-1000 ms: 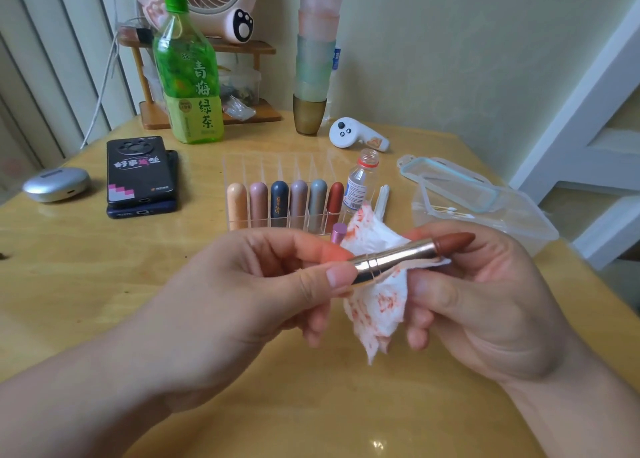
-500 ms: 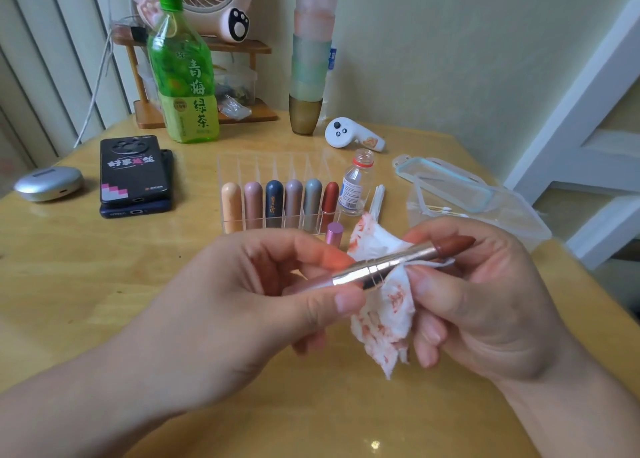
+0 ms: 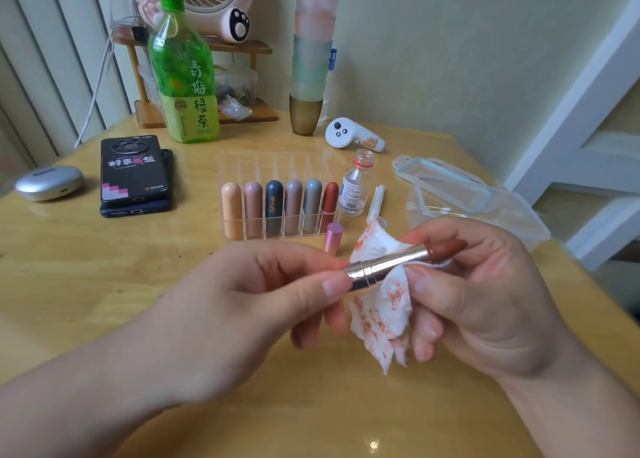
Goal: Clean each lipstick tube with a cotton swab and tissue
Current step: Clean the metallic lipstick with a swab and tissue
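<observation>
- Left hand (image 3: 249, 295) pinches the base of a shiny rose-gold metal lipstick tube (image 3: 391, 265). The tube points toward 2 o'clock, brown-red stick exposed.
- Right hand (image 3: 485, 302) clutches a crumpled white red-stained tissue (image 3: 381, 305) against the tube's barrel.
- Both are held above the yellow wooden table (image 3: 104, 267).
- Clear acrylic rack (image 3: 277, 231) of six capped lipsticks at 12 o'clock from the left hand.
- Pink cylindrical cap (image 3: 333, 238) just beside the rack.

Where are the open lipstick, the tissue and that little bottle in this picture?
lipstick (image 3: 388, 263), head view, on its metal barrel.
tissue (image 3: 394, 296), head view, on its stained hanging fold.
bottle (image 3: 352, 189), head view, on its label.
</observation>
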The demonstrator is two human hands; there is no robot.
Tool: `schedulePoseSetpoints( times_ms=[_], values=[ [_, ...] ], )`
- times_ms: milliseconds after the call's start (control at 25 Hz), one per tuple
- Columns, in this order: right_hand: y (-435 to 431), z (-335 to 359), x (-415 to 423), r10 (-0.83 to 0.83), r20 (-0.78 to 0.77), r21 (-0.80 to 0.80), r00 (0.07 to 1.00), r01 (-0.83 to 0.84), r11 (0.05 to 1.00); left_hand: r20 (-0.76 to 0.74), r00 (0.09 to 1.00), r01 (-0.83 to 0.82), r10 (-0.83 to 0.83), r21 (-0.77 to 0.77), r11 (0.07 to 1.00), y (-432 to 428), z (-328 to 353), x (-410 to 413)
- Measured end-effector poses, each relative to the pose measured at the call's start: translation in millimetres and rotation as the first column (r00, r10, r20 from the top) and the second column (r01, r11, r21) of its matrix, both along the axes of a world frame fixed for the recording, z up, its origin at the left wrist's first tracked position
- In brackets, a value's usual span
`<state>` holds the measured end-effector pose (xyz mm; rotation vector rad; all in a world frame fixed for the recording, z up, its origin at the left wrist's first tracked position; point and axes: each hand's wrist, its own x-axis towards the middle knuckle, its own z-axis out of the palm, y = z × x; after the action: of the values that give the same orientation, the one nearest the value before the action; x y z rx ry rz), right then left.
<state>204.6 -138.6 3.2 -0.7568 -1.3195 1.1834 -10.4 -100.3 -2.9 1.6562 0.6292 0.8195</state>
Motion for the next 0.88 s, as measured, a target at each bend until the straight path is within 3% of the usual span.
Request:
schedulePoseSetpoints(
  times_ms=[160,280,360,440,560,680,800,880],
  values=[
    [0,0,1,-0.035,0.01,-0.02,0.999,0.035,0.999,0.037,0.982,-0.188,0.185,0.121,0.975,-3,-1,0],
    [1,1,1,-0.027,0.009,-0.031,1.0,0.027,0.999,-0.028,0.997,-0.074,0.074,0.002,0.997,0,3,-2],
    [1,0,1,-0.03,0.02,-0.033,0.999,0.031,0.999,-0.126,0.99,-0.058,0.065,0.06,0.997,3,2,-3],
    [2,0,1,-0.047,0.036,-0.036,0.998,0.049,0.998,-0.048,0.987,-0.147,0.153,0.1,0.984,3,5,-1],
    [3,-1,3,-0.046,0.028,-0.042,0.999,0.048,0.998,0.1,0.974,-0.203,0.204,-0.015,0.979,4,6,1],
    [4,-1,5,-0.043,0.036,-0.058,0.998,0.045,0.997,0.015,0.996,-0.081,0.082,-0.061,0.995,6,0,-1],
    [3,-2,4,-0.016,0.028,-0.043,0.999,0.017,0.999,-0.153,0.988,-0.012,0.011,-0.002,1.0,7,-1,-3],
    [3,-1,3,-0.034,0.018,-0.041,0.999,0.035,0.999,-0.094,0.993,-0.065,0.071,0.061,0.996,10,0,-4]
  ],
)
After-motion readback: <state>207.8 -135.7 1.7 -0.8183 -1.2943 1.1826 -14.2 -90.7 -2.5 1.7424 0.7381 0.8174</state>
